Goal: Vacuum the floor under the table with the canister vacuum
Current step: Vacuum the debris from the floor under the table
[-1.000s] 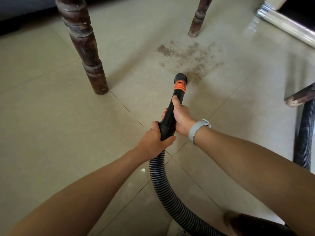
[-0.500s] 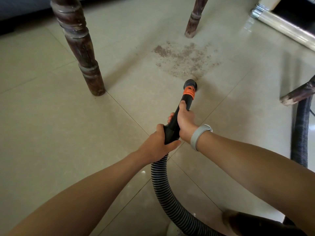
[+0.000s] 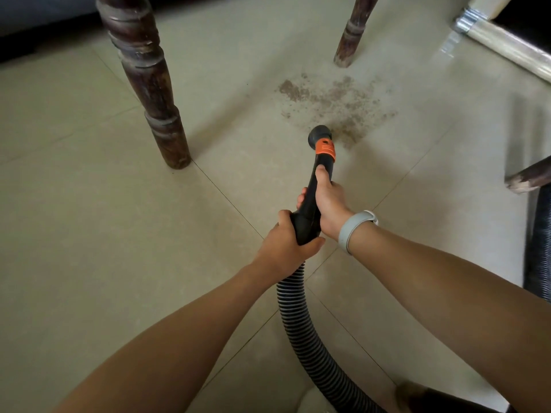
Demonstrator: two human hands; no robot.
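A black vacuum wand [image 3: 313, 186] with an orange collar points forward, its round nozzle [image 3: 319, 135] low at the near edge of a patch of brown dirt [image 3: 334, 99] on the beige tile floor. My right hand [image 3: 329, 202] grips the wand's upper shaft and wears a grey wristband. Just behind it, my left hand [image 3: 286, 245] grips the wand's base where the ribbed black hose [image 3: 301, 329] joins. The hose curves down to the bottom right. The canister itself is out of view.
A turned dark wooden table leg [image 3: 149, 84] stands at the left, a second leg [image 3: 353, 31] beyond the dirt, a third leg's foot [image 3: 527, 177] at the right edge. Another stretch of hose [image 3: 539, 248] lies at the right. A metal-ended threshold [image 3: 507, 46] runs top right.
The nozzle drew back to the right off the dirt, then swung left and forward again to the patch's near edge. Both hands kept their grip.
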